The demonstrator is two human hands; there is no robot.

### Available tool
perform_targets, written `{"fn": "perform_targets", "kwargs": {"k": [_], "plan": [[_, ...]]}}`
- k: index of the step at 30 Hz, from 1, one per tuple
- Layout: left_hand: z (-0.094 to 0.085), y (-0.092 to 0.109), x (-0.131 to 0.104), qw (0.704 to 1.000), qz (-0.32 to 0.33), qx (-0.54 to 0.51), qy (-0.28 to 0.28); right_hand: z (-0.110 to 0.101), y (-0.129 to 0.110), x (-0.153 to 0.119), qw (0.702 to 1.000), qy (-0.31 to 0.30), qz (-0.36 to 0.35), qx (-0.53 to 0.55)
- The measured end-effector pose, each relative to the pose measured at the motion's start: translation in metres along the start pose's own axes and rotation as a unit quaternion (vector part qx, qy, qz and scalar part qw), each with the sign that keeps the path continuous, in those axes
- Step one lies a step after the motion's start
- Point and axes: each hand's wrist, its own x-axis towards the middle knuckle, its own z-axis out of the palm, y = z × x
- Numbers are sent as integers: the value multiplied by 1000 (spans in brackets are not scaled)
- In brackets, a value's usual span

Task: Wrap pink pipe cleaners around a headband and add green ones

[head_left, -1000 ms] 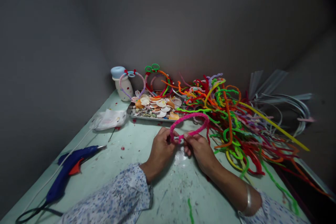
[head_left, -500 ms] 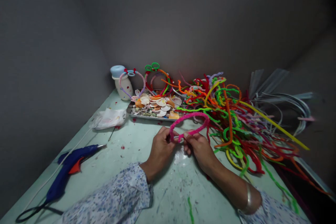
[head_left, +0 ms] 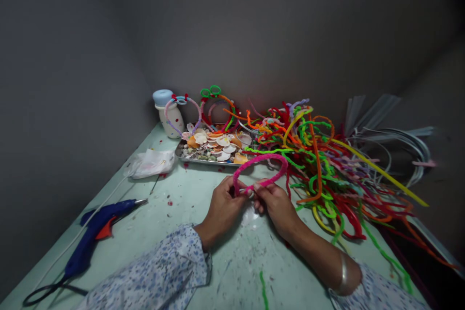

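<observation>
Above the table (head_left: 178, 237), left hand (head_left: 223, 208) and right hand (head_left: 278, 207) pinch the pink ring (head_left: 268, 157), fingertips (head_left: 249, 193) now closer, so its gap shows less.

The pink loop (head_left: 267, 157), fuzzy and bright, is held slightly right of and below the frame's centre. It is tilted, so it appears as a wide oval. Its lower part is partly covered; whether it is closed there, I cannot tell.
</observation>
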Motion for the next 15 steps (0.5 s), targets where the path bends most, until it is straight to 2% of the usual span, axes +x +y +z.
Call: {"fn": "perform_targets", "kwargs": {"k": [5, 15], "plan": [[1, 3, 0, 999, -10, -39, -32, 1, 0, 0, 1000, 1, -7, 12], [-1, -2, 1, 1000, 4, -18, -16, 2, -4, -1, 1000, 22, 1, 10]]}}
